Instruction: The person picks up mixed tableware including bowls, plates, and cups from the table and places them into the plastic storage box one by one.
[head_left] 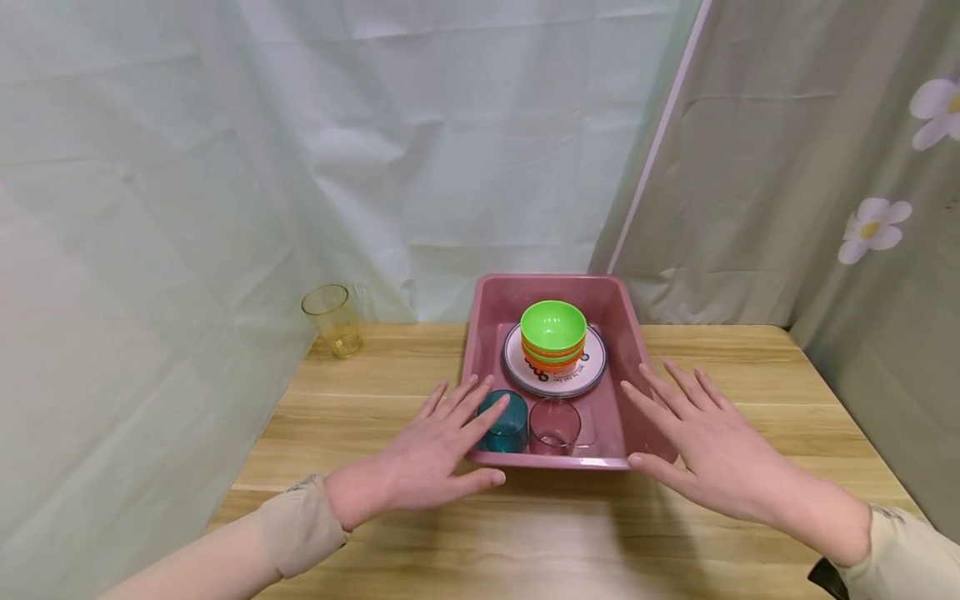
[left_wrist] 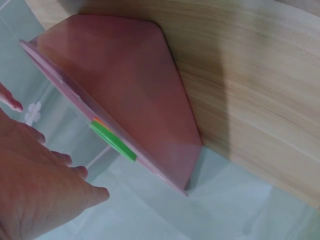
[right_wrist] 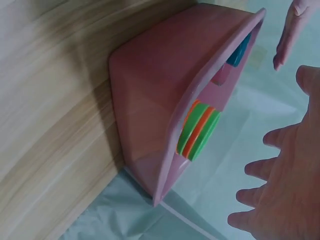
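Observation:
A pink plastic basin [head_left: 487, 308] stands on the wooden table. Inside it, a stack of green and orange bowls [head_left: 553, 327] sits on white plates with dark rims [head_left: 592, 371]. Along the near wall of the basin are a teal cup [head_left: 504, 429] and a clear pinkish cup [head_left: 553, 429]. My left hand [head_left: 427, 458] is spread above the near left corner, its fingers overlapping the teal cup in the head view. Over the right side hovers my right hand [head_left: 720, 450], fingers spread. Neither hand holds anything; both wrist views show them apart from the basin.
A yellow transparent cup [head_left: 333, 323] stands near the table's back left corner. Pale curtains [head_left: 465, 150] hang behind and on both sides of the table [head_left: 375, 383]. The curtain at right bears white flowers [head_left: 873, 229].

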